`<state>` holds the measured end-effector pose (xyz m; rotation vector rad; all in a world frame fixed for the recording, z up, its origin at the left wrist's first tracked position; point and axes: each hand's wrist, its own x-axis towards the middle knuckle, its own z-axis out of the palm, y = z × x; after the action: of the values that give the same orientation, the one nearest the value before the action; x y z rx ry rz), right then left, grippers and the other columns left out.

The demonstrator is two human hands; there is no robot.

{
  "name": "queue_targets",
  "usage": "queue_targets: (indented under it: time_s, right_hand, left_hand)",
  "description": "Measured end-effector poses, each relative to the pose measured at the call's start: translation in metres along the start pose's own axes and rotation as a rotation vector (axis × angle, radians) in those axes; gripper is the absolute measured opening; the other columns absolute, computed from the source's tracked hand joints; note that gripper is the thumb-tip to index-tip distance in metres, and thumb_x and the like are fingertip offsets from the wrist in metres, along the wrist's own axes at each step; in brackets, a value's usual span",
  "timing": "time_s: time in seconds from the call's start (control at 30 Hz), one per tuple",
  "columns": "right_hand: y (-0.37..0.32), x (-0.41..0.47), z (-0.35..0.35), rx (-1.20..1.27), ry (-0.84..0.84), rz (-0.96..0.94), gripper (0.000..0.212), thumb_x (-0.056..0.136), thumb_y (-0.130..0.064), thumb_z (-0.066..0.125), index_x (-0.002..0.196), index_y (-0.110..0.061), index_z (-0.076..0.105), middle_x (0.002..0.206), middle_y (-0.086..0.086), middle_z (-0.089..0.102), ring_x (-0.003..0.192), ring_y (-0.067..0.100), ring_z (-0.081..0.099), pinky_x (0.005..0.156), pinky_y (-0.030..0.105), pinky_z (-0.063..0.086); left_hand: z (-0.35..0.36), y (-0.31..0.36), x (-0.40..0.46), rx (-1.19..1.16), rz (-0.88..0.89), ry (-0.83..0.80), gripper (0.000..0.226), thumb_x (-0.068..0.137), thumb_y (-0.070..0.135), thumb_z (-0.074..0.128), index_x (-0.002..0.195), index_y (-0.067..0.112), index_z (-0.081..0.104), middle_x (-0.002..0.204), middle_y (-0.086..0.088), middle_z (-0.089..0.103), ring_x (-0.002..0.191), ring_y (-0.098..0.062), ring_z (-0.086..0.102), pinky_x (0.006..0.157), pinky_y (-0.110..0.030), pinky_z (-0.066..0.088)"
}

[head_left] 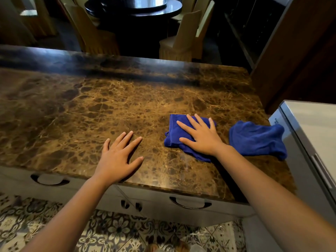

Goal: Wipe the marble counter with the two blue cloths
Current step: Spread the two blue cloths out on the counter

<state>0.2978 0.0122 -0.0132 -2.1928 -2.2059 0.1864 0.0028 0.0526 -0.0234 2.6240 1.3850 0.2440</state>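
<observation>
The brown veined marble counter [91, 110] fills the middle of the view. Two blue cloths lie on its right side. My right hand [201, 135] rests flat, fingers spread, on the nearer-to-centre blue cloth [173, 137], pressing it onto the marble. The second blue cloth [258, 139] lies crumpled by the counter's right edge, untouched, a short gap right of my right wrist. My left hand [118, 157] lies flat on the bare marble near the front edge, fingers apart, holding nothing.
A silver appliance [312, 135] stands against the counter's right side. White drawers with dark handles [190, 202] sit under the front edge. Beyond the far edge are covered chairs [183, 39] and a dark round table [134, 6]. Patterned floor tiles lie below.
</observation>
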Motion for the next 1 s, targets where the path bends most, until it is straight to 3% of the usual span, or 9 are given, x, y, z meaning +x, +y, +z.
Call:
queue_targets:
  time_s: [0.13,0.3,0.4,0.5,0.63,0.77,0.87,1.0]
  right_hand:
    - [-0.027,-0.019,0.006,0.026,0.028,0.053,0.072,0.074,-0.077,0.007,0.14,-0.049,0.004,0.156,0.002,0.002,0.14,0.025,-0.006,0.105,0.061,-0.007]
    - [-0.08,-0.078,0.016,0.087,0.07,-0.131,0.064,0.082,-0.07,0.01,0.14,-0.045,0.015,0.155,0.002,0.011,0.14,0.026,-0.001,0.105,0.061,-0.005]
    - [-0.078,-0.115,0.025,0.02,0.086,-0.245,0.053,0.091,-0.059,0.025,0.141,-0.041,0.021,0.153,0.003,0.02,0.14,0.026,0.008,0.106,0.06,0.001]
    - [-0.055,-0.142,0.026,-0.03,0.063,-0.282,0.049,0.093,-0.053,0.023,0.141,-0.039,0.022,0.152,0.002,0.023,0.139,0.025,0.012,0.105,0.056,0.007]
    - [-0.036,-0.141,0.017,0.059,0.035,-0.133,0.051,0.093,-0.056,0.009,0.141,-0.042,0.019,0.153,-0.003,0.016,0.14,0.016,0.004,0.107,0.05,0.001]
    - [-0.043,-0.107,0.009,0.082,0.028,-0.011,0.06,0.086,-0.065,0.001,0.142,-0.044,0.008,0.156,-0.003,0.006,0.14,0.016,-0.003,0.109,0.055,-0.003]
    - [-0.053,-0.093,0.001,0.038,0.013,0.062,0.054,0.091,-0.056,0.021,0.142,-0.041,0.011,0.156,0.0,0.005,0.14,0.019,-0.003,0.108,0.056,-0.001]
    - [-0.069,-0.109,-0.013,-0.026,0.223,0.202,0.052,0.09,-0.048,0.045,0.138,-0.031,0.034,0.148,0.009,0.032,0.133,0.028,0.026,0.102,0.051,0.025]
  left_hand:
    - [0.0,-0.001,0.0,0.0,0.002,0.001,0.07,0.076,0.069,0.019,0.141,0.043,0.02,0.156,0.003,0.017,0.143,-0.015,0.006,0.114,-0.053,0.002]
    - [0.004,-0.001,0.001,0.008,-0.003,0.022,0.07,0.075,0.068,0.022,0.14,0.042,0.023,0.155,0.001,0.019,0.143,-0.015,0.008,0.112,-0.053,0.004]
    - [0.004,-0.002,-0.001,0.012,0.009,0.009,0.07,0.076,0.069,0.02,0.141,0.042,0.02,0.156,0.001,0.017,0.143,-0.015,0.006,0.112,-0.053,0.003]
    - [0.003,-0.003,-0.001,0.011,0.011,-0.003,0.071,0.076,0.07,0.017,0.142,0.043,0.018,0.156,0.002,0.014,0.143,-0.015,0.004,0.113,-0.053,0.002]
    - [0.004,-0.001,0.0,0.023,0.013,-0.018,0.07,0.078,0.07,0.016,0.142,0.044,0.016,0.157,0.003,0.012,0.143,-0.014,0.002,0.113,-0.053,0.0]
    - [0.003,-0.001,0.0,0.02,0.008,-0.02,0.07,0.077,0.07,0.016,0.142,0.043,0.016,0.157,0.003,0.012,0.143,-0.014,0.002,0.113,-0.053,0.0]
    - [0.003,-0.002,-0.001,0.026,0.013,-0.024,0.072,0.076,0.072,0.015,0.142,0.043,0.016,0.157,0.002,0.013,0.143,-0.015,0.003,0.113,-0.053,0.0]
    - [0.003,-0.003,0.0,0.028,0.016,-0.023,0.073,0.075,0.072,0.013,0.142,0.043,0.016,0.157,0.002,0.013,0.143,-0.016,0.004,0.113,-0.053,0.001]
